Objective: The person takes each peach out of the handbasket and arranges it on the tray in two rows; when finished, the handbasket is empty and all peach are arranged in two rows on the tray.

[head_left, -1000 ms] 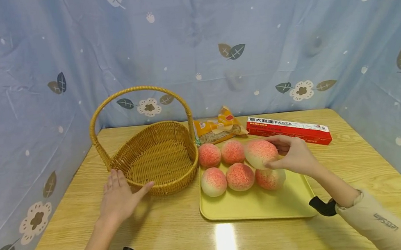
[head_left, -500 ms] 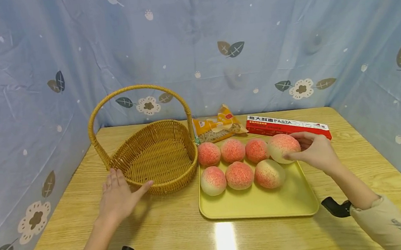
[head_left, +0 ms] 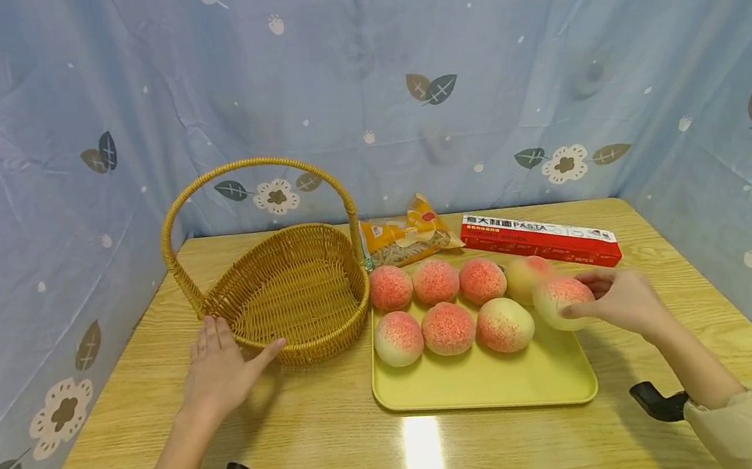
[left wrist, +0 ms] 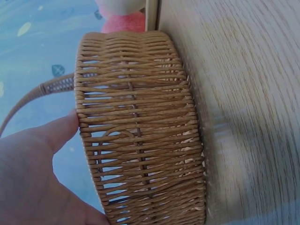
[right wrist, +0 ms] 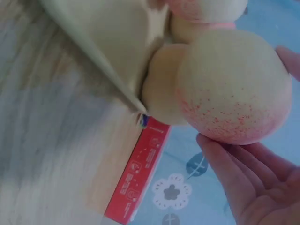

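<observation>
My left hand (head_left: 217, 369) rests against the near-left rim of the wicker basket (head_left: 323, 353), fingers straight and thumb spread along the edge. Inside the basket only woven bottom shows. In the left wrist view the thumb touches the basket's rim (left wrist: 84, 117). At the right my right hand (head_left: 624, 303) holds a pink and cream toy peach (head_left: 561, 305) between thumb and fingers, above the right side of the yellow tray (head_left: 484, 388). Several similar peaches (head_left: 449, 328) lie in two rows in the tray. The held peach (right wrist: 239, 89) partly covers another in the right wrist view.
An orange bag of pasta (head_left: 407, 237) and a red and white pasta box (head_left: 540, 239) lie behind the tray. A blue patterned curtain (head_left: 360, 97) hangs around the back and sides of the wooden table (head_left: 318, 458).
My right hand has carried the held peach rightward across the tray, then lower and nearer me. Peaches behind it have come into sight. The left hand stays at the basket.
</observation>
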Action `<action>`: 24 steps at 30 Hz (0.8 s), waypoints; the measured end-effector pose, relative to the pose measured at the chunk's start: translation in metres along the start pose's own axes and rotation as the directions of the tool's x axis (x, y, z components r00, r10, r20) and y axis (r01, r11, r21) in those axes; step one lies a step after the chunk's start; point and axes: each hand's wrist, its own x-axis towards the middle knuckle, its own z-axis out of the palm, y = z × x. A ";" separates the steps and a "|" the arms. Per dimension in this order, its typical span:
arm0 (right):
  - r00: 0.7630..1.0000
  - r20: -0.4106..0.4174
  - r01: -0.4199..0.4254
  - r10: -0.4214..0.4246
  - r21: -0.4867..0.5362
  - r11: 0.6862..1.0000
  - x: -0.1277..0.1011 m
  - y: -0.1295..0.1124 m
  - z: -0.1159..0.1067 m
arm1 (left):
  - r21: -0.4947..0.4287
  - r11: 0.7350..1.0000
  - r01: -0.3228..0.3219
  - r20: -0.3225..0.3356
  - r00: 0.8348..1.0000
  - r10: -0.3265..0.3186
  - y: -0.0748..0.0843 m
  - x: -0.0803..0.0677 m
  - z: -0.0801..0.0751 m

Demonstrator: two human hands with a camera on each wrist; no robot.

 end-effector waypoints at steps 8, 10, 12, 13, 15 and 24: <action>0.997 0.054 0.072 -0.064 -0.168 0.983 0.001 0.002 0.013 | 0.001 1.000 -0.002 0.003 1.000 0.002 -0.002 0.000 -0.001; 0.996 0.054 0.082 -0.073 -0.187 0.979 0.001 0.000 0.017 | 0.000 1.000 -0.003 0.007 1.000 0.003 -0.002 -0.001 -0.001; 0.995 0.063 0.091 -0.080 -0.193 0.977 0.002 -0.001 0.019 | 0.000 1.000 -0.004 0.010 1.000 0.004 -0.002 -0.001 -0.001; 0.994 0.069 0.095 -0.083 -0.197 0.976 0.002 -0.002 0.020 | -0.001 1.000 -0.003 0.012 1.000 0.003 -0.002 -0.001 -0.001; 0.992 0.082 0.106 -0.091 -0.198 0.974 0.003 -0.003 0.021 | -0.004 1.000 0.000 0.014 1.000 0.001 -0.002 -0.002 -0.001; 0.976 0.183 0.144 -0.118 -0.134 0.980 0.003 0.001 0.018 | -0.033 0.999 -0.010 -0.002 1.000 0.010 -0.009 -0.002 0.001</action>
